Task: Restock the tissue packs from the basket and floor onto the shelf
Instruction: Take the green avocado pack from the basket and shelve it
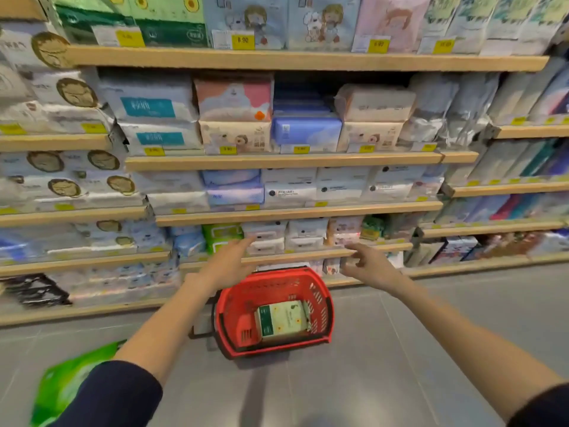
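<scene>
- Head-cam view, looking fwd & down at a shop aisle: two bare forearms reach toward a wooden shelf unit point(277, 214) stacked w/ tissue packs.
- The left hand point(229, 263) is open, fingers straight & close together, pointing at the second-lowest shelf row. It holds nothing. Its fingertips overlap a stack of white packs point(264, 238) in the view; can't tell if they touch.
- The right hand point(371, 266) is open too, fingers spread & loosely bent, palm down. It holds nothing. Its index tip sits by the front edge of that same row; contact unclear.
- A red basket point(323, 303) stands on the grey tiled floor point(400, 349), just in front of the lowest shelf, below & btw the two hands. A black handle point(200, 334) sticks out at its left side.
- Inside the basket lies one tissue pack point(283, 318): pale green w/ a dark green band along its left side & small yellow-orange dots, flat on the bottom. Neither hand touches it.
- A bright green pack point(70, 377) lies on the floor at bottom left, blurred, partly hidden behind the left arm's dark navy sleeve point(117, 396).
- The right arm's sleeve, same dark colour, shows in the bottom right corner.
- Shelves above hold rows of packs in white, blue, pink & beige. The top row has avocado-print packs point(172, 13) in green, much like the one in the basket.
- Yellow price tags point(243, 41) run along the shelf edges.
</scene>
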Motion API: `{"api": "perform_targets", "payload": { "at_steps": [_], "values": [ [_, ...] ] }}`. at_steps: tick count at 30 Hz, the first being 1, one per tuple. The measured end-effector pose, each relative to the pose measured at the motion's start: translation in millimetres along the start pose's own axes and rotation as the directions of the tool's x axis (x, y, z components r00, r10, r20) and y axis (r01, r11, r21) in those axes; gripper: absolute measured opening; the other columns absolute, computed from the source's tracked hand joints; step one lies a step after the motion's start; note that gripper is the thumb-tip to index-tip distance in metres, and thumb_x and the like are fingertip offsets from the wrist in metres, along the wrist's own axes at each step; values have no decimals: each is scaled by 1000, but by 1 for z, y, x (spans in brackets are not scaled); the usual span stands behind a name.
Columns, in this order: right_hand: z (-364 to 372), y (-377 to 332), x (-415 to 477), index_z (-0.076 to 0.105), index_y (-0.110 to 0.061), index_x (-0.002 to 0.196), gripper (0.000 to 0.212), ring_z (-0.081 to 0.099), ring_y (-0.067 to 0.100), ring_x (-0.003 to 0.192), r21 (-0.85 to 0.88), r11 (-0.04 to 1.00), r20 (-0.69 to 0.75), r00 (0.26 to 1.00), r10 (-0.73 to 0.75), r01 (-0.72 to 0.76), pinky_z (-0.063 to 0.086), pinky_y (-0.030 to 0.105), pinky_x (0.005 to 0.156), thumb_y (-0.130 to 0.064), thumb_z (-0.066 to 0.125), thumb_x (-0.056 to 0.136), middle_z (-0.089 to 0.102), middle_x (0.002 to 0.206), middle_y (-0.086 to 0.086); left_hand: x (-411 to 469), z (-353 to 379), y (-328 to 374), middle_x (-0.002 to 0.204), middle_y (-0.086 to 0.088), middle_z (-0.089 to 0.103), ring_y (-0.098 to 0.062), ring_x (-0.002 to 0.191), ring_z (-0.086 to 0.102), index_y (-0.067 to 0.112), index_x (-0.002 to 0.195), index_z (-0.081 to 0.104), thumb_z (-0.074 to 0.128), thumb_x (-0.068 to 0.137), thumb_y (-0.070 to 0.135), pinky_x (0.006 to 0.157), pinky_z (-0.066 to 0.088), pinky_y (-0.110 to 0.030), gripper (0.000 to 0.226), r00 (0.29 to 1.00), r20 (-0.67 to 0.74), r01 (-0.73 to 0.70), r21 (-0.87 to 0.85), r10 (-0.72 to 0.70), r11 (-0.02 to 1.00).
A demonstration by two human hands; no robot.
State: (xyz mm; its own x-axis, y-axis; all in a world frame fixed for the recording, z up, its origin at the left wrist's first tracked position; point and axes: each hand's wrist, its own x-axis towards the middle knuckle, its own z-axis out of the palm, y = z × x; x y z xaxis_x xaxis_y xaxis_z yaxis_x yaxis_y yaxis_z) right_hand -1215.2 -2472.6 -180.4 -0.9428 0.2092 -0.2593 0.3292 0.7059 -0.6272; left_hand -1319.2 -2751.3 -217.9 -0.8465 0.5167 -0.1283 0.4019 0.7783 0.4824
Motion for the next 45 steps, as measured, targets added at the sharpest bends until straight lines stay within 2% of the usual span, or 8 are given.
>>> {"api": "perform_targets", "payload": {
  "at_steps": [5,9,17,19,24,30,41,45],
  "values": [
    [59,-16,-1,38,-8,136,66,49,29,120,25,995,35,995,97,-98,43,37,95,-19,69,78,47,136,15,-9,13,-51,152,-9,28,-27,140,25,22,146,19,57,86,35,112,28,-42,71,988,152,-30,-2,30,1000],
    [93,-26,-4,42,-6,132,58,55,24,99,84,980,63,983,173,-178,43,30,81,-12,67,80,55,111,10,-8,18,-78,149,-9,34,-27,135,34,23,145,22,59,84,34,108,32,-42,72,981,183,-60,-2,60,998],
    [127,-22,4,39,-6,135,61,49,14,91,133,950,69,959,274,-281,41,13,64,-13,66,81,55,124,15,19,39,-111,139,-14,43,-30,128,40,20,144,25,59,82,36,104,36,-46,72,954,291,-62,-36,69,997],
    [131,-18,12,39,-6,134,61,48,13,94,191,932,63,951,303,-310,42,16,69,-13,66,80,54,123,12,32,47,-114,140,-13,43,-29,129,40,18,143,27,60,82,34,105,35,-45,71,949,307,-61,-51,73,997],
    [149,4,32,44,-8,130,53,48,14,91,391,808,40,885,464,-441,41,19,64,-11,64,82,52,92,-3,77,71,-120,137,-11,48,-29,127,44,12,140,35,62,81,31,102,38,-44,67,928,360,-58,-112,95,992],
    [186,29,63,50,-19,122,43,48,17,104,461,675,124,795,594,-576,45,35,88,-18,65,82,50,106,0,137,105,-134,146,-11,36,-26,134,33,15,143,26,59,86,26,108,27,-36,67,887,458,-7,-98,51,995],
    [280,67,157,45,-18,128,50,48,12,103,520,479,184,641,745,-707,40,24,82,-17,64,82,51,111,-4,258,212,-202,144,-7,39,-20,126,44,26,143,27,64,82,24,103,39,-42,72,770,634,38,-155,70,987],
    [331,85,196,43,-15,132,61,56,19,103,588,361,187,556,810,-724,50,35,87,-18,68,77,57,117,3,280,258,-234,140,-8,41,-23,125,44,28,143,27,62,83,25,101,40,-41,70,696,711,8,-149,101,989]
  ]
}}
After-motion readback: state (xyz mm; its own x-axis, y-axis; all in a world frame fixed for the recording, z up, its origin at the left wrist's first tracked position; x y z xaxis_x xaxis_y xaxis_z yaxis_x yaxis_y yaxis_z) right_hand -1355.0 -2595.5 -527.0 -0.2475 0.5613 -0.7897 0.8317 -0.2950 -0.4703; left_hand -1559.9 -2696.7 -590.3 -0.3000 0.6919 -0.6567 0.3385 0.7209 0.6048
